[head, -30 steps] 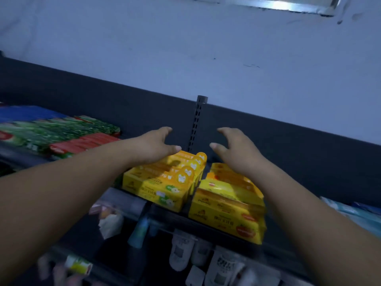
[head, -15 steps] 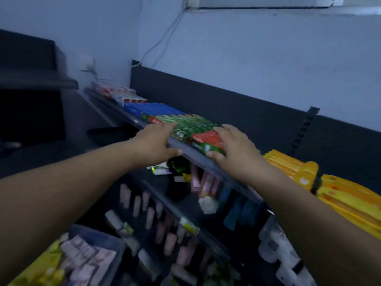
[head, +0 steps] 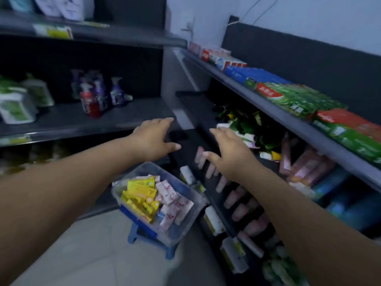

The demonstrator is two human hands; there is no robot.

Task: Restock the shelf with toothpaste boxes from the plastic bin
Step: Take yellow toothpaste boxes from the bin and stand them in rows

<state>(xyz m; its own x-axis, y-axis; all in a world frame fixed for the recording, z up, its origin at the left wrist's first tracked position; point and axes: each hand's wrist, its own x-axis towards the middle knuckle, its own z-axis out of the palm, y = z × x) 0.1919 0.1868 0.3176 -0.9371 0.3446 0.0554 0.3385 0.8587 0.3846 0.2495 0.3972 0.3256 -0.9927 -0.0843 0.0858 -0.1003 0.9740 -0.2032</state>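
Observation:
A clear plastic bin (head: 186, 189) sits low in the middle on a blue stool (head: 142, 231). Inside lie yellow toothpaste boxes (head: 141, 196) and pink-and-white boxes (head: 172, 205). My left hand (head: 153, 139) hovers above and behind the bin, fingers straight, holding nothing. My right hand (head: 228, 153) hovers to the bin's upper right, also empty, with relaxed fingers. The top shelf (head: 268, 104) on the right carries rows of green, red and blue toothpaste boxes (head: 296, 98).
Lower right shelves hold hanging pink tubes (head: 241, 203) and green packets (head: 247, 126). A dark shelf unit on the left carries pump bottles (head: 97, 96) and white-green packs (head: 16, 106). Pale floor tiles (head: 86, 254) lie in front of the stool.
The view has swung left and down from the yellow boxes on the shelf to the bin. Both hands came off the shelf edge and dropped toward the bin, still empty.

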